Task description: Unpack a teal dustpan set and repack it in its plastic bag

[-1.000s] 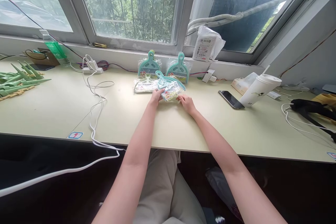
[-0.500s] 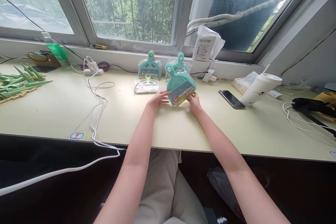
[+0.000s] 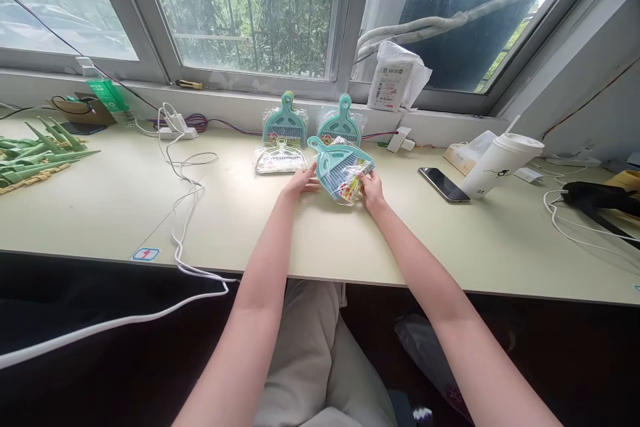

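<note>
Between my hands is a teal mini dustpan-and-brush set in clear plastic wrap, tilted with its handle to the upper left. My right hand grips its lower right edge, fingers partly behind the colourful label. At its left edge, my left hand has its thumb against the dustpan, the other fingers reaching under it. Behind stand two more wrapped teal sets, one on the left and one on the right. In front of the left one sits a pale wrapped set.
To the right are a phone, a white cup with a straw and a tissue pack. White cables and a power strip lie left. A green bottle stands by woven green leaves.
The held set has tipped further, its handle swinging left and down, and glare now shows on its wrap. More of the rear right set is visible. Both hands stay at its sides.
</note>
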`<state>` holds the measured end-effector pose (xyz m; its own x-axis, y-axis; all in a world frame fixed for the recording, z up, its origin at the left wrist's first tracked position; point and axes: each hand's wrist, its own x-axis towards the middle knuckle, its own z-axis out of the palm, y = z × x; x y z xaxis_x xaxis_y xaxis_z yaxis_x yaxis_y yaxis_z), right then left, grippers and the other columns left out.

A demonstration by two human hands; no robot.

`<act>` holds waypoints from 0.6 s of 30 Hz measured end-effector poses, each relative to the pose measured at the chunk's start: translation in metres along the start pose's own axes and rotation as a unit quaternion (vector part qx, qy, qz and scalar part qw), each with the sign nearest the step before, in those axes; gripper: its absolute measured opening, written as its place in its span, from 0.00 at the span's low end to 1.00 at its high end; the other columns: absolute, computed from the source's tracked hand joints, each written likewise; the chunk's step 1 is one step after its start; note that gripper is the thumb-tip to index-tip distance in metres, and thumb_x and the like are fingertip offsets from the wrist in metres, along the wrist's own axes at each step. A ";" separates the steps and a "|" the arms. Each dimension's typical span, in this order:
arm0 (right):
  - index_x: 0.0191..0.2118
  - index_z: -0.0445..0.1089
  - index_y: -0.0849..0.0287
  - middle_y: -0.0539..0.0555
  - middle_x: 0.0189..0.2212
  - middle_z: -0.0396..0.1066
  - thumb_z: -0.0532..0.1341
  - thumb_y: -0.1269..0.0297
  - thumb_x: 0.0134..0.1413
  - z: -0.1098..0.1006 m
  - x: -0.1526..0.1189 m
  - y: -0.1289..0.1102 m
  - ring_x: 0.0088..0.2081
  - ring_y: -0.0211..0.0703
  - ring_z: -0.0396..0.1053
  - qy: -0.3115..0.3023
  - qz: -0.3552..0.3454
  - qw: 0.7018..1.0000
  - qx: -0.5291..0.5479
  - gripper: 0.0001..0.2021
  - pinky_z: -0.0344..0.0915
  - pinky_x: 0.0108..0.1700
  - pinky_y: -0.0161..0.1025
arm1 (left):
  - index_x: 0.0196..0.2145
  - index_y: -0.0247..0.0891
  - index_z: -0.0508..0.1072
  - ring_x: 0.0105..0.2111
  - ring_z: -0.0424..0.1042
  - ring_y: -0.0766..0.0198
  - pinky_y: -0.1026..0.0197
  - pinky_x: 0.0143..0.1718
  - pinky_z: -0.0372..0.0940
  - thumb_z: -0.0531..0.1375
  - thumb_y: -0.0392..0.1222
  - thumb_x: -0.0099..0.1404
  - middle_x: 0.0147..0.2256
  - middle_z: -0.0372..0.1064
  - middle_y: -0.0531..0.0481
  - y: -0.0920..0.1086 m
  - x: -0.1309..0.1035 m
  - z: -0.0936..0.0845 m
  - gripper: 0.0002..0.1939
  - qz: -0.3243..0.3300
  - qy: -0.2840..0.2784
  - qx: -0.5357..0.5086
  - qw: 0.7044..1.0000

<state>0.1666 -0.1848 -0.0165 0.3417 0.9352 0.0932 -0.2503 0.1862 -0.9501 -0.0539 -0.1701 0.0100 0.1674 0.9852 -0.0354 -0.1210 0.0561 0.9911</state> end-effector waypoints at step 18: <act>0.37 0.75 0.61 0.50 0.27 0.77 0.68 0.70 0.49 0.003 -0.001 -0.006 0.30 0.42 0.75 0.003 0.052 0.999 -0.002 0.07 0.76 0.36 0.41 | 0.24 0.33 0.77 0.24 0.73 0.62 0.65 0.23 0.63 0.73 0.44 0.49 0.19 0.70 0.47 0.012 -0.006 -0.017 0.13 -0.012 0.009 0.140 0.990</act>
<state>0.1652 -0.1856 -0.0102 0.3200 0.9474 -0.0081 -0.2807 0.0867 -0.9559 -0.0735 -0.1728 0.0197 0.1487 0.9871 -0.0593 0.1586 0.0354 0.9867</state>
